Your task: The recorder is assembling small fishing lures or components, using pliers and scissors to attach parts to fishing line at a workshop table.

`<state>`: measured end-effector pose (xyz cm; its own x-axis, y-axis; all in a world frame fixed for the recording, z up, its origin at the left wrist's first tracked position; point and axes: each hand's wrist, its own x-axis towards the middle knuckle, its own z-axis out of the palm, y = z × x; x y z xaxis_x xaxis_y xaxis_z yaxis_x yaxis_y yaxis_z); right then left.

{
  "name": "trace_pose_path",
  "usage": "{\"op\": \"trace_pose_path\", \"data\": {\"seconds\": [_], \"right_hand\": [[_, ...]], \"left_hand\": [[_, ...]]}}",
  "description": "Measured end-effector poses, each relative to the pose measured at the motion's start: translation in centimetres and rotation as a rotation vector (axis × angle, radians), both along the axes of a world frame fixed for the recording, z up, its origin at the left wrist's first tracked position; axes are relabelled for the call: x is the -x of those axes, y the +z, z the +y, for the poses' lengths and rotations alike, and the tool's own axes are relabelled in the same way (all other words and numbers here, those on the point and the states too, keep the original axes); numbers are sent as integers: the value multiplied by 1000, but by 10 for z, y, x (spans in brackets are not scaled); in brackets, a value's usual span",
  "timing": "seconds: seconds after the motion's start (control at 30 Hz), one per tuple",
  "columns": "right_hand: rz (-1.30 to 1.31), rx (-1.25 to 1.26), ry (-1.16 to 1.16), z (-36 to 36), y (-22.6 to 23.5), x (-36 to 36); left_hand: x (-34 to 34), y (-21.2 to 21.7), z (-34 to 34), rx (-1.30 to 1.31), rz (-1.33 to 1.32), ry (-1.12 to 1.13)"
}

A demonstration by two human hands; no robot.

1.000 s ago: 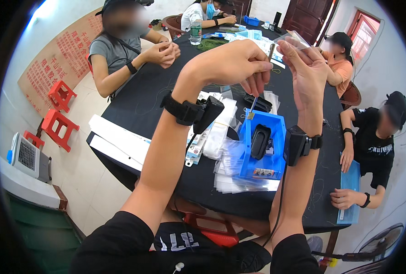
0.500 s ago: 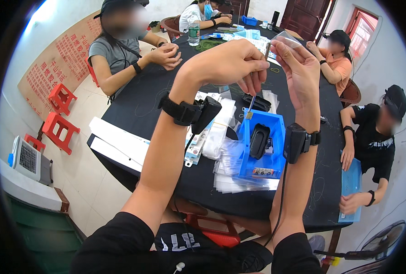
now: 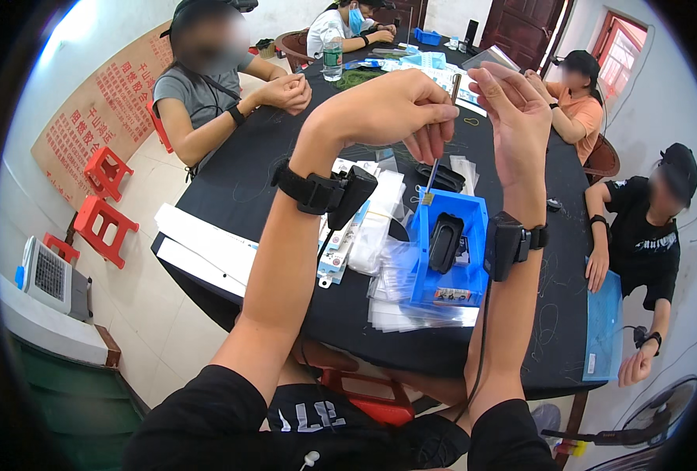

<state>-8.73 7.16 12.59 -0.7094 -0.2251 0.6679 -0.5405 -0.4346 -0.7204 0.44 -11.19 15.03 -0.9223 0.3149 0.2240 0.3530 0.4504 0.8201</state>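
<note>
My left hand is bent down at the wrist above the table. Its fingers pinch a slim metal rod, whose lower end hangs over the blue bin with a small yellowish piece by it. My right hand is raised beside it, thumb against the fingers. A see-through sheet shows behind its fingertips; I cannot tell whether it is held. Below both hands stands the blue bin, with a black oval case inside. Another black case lies behind it.
Clear plastic sleeves and white packets lie left of the bin. White strips reach the table's left edge. A water bottle stands farther back. Co-workers sit around the black-covered table; a blue tray lies at right.
My right hand has shifted slightly up and right; my left hand has barely moved. The co-worker at right has moved one hand off the blue tray.
</note>
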Motion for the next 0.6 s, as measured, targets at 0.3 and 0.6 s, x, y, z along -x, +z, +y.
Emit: {"op": "trace_pose_path", "data": {"seconds": [0.3,0.6], "right_hand": [[-125,-2,24,1,-4,4],[-163,-38,38,2,-6,6]], "left_hand": [[0,0,0,9,-2,4],[-1,1,0,9,-7,14]]}}
